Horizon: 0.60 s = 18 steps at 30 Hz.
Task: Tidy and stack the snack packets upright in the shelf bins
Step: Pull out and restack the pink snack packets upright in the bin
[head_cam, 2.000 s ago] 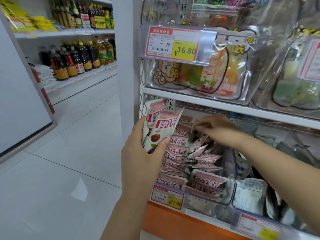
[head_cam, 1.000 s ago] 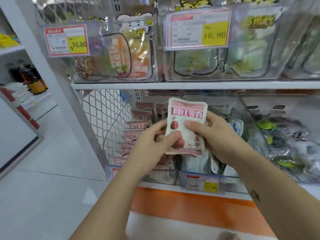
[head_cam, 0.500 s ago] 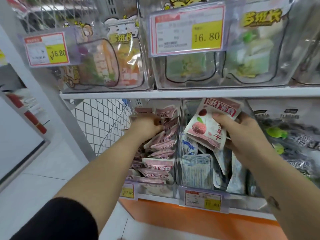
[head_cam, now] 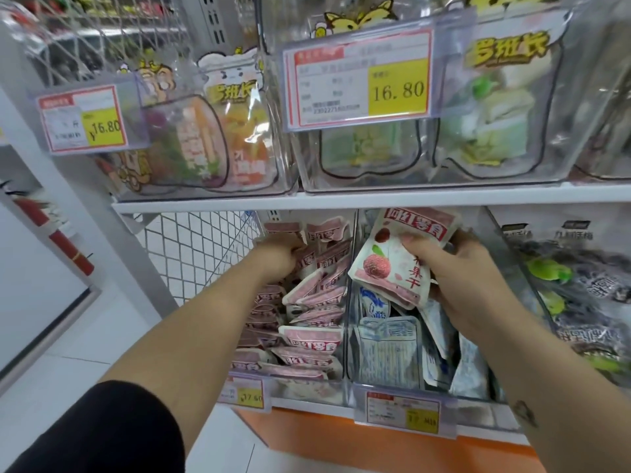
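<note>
Your left hand (head_cam: 278,254) digs into the far pink packets (head_cam: 317,264) of the left bin (head_cam: 304,390), grip hidden, likely clearing a slot. Your right hand (head_cam: 457,278) pinches the lychee packet (head_cam: 389,264), held ready above the blue-packet bin (head_cam: 350,336).

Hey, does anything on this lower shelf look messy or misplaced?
The pink snack packets in the left bin lie tilted and jumbled, not upright; the left hand grips some at the back. The right hand holds a pink fruit packet over the neighbouring blue-and-white packets, a different product.
</note>
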Tool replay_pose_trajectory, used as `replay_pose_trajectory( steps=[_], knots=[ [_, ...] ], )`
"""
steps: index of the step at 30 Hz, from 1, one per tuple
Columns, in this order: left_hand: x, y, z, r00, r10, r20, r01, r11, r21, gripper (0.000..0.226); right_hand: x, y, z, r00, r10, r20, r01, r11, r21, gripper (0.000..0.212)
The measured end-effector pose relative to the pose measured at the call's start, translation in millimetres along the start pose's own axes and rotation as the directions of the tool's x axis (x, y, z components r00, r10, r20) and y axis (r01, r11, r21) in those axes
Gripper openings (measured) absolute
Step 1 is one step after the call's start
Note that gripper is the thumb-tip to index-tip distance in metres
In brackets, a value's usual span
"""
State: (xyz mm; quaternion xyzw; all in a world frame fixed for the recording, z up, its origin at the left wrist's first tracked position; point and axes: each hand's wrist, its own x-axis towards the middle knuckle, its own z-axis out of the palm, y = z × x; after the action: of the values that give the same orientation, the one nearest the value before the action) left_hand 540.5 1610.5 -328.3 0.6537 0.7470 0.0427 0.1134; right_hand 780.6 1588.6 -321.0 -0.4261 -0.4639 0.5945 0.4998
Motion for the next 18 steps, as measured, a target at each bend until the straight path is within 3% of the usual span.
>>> replay_pose_trajectory(
  steps=[5,8,11,15,18],
  knots=[
    [1.1,2.2,-13.6,0.991,-0.058,-0.121,0.035,0.982,-0.188,0.033,-0.8,-3.5,1.3,1.000,-0.014,-0.002,0.014,1.000,0.011,0.022],
    [3.6,1.4,-20.7,0.993,-0.042,-0.110,0.021,0.982,-0.189,0.030,-0.5,-3.7,1.0,1.000,-0.023,-0.009,0.023,1.000,0.012,0.017],
    [4.2,2.2,-22.7,0.967,-0.152,-0.205,0.100,0.964,-0.247,0.024,0.1,-2.9,0.2,0.999,-0.028,-0.017,0.028,1.000,-0.009,0.015],
    [3.4,-3.5,-21.6,0.904,-0.270,-0.331,0.223,0.959,-0.173,0.031,2.5,0.2,-0.5,0.999,-0.043,-0.030,0.042,0.999,-0.030,0.013],
    [-5.9,-5.6,-12.5,0.874,-0.255,-0.414,0.134,0.945,-0.298,0.029,2.7,2.1,0.6,0.998,-0.055,-0.021,0.054,0.998,-0.043,0.017]
  ],
)
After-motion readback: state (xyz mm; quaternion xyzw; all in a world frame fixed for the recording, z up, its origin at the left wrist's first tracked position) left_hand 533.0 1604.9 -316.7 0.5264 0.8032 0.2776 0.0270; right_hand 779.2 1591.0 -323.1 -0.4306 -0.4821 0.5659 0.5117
